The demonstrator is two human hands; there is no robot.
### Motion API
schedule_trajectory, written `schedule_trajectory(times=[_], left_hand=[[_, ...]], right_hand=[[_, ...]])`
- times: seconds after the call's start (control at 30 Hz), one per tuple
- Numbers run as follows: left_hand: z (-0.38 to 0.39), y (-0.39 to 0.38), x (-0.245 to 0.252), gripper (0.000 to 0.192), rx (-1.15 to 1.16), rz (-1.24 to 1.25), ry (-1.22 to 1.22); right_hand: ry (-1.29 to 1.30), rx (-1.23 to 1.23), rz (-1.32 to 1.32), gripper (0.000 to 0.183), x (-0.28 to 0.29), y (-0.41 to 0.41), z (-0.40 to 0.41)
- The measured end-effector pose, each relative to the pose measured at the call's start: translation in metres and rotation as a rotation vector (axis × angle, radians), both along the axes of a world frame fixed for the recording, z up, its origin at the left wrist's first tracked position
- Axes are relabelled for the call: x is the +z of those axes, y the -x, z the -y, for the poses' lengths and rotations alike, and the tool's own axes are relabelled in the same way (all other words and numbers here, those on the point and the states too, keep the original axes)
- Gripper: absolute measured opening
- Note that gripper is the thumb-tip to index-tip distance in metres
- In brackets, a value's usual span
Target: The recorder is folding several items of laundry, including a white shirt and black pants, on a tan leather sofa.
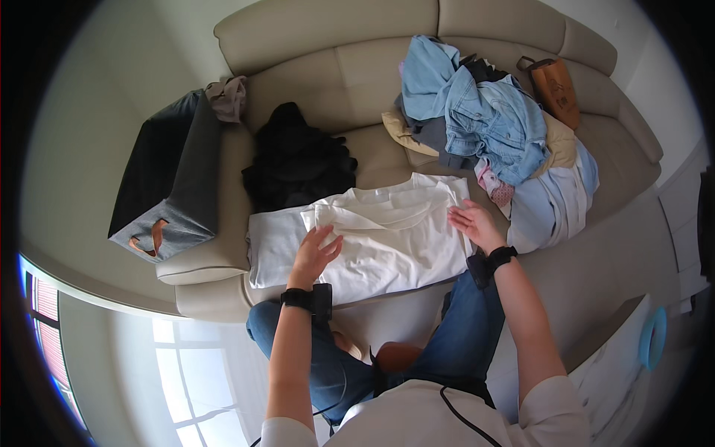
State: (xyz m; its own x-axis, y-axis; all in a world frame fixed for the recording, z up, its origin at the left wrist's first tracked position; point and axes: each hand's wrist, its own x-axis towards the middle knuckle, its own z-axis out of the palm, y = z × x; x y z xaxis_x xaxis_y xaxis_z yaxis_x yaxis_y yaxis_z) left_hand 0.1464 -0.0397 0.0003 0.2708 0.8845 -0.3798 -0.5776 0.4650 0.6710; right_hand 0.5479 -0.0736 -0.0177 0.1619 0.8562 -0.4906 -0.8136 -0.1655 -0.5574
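Observation:
A white shirt [391, 246] lies spread on the sofa's front edge, with its neckline towards the backrest and some creases across it. My left hand [317, 252] is over its left side, fingers apart. At its right side is my right hand [472, 223], palm turned inward and fingers spread. Neither hand grips the cloth; whether the fingertips touch it I cannot tell. Under and left of the shirt lies a flat, folded light-grey garment [275, 240]. Behind it sits a heap of black clothing [301, 165].
A grey fabric storage box [192, 223] with a leather handle stands on the left armrest, beside a crumpled brownish cloth [228, 98]. Denim clothes [491, 123] top a mixed pile at the right, near a brown bag [556, 92]. A marble-patterned table [609, 357] stands at the lower right.

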Motion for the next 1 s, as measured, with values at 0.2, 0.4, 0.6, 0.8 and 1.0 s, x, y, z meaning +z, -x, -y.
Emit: schedule_trajectory(times=[0.2, 0.4, 0.6, 0.8, 1.0], left_hand=[[-0.020, -0.019, -0.026, 0.028, 0.037, -0.825, -0.232], [-0.034, -0.011, -0.034, 0.026, 0.281, -1.585, -0.689], [-0.049, 0.006, -0.027, 0.030, 0.331, -1.446, -0.809], [-0.069, 0.005, -0.025, 0.031, 0.294, -1.308, -0.589], [-0.090, 0.002, -0.029, 0.026, 0.367, -1.455, -0.483]], right_hand=[[-0.008, 0.222, 1.450, 0.057, -0.033, 0.006, -0.032], [-0.086, 0.191, 1.728, 0.040, -0.053, -0.010, -0.056], [-0.017, 0.168, 1.699, 0.022, -0.031, 0.004, -0.058], [-0.183, -0.015, 1.540, 0.024, -0.035, -0.019, -0.077], [0.013, -0.015, 1.621, 0.026, -0.033, -0.016, -0.106]])
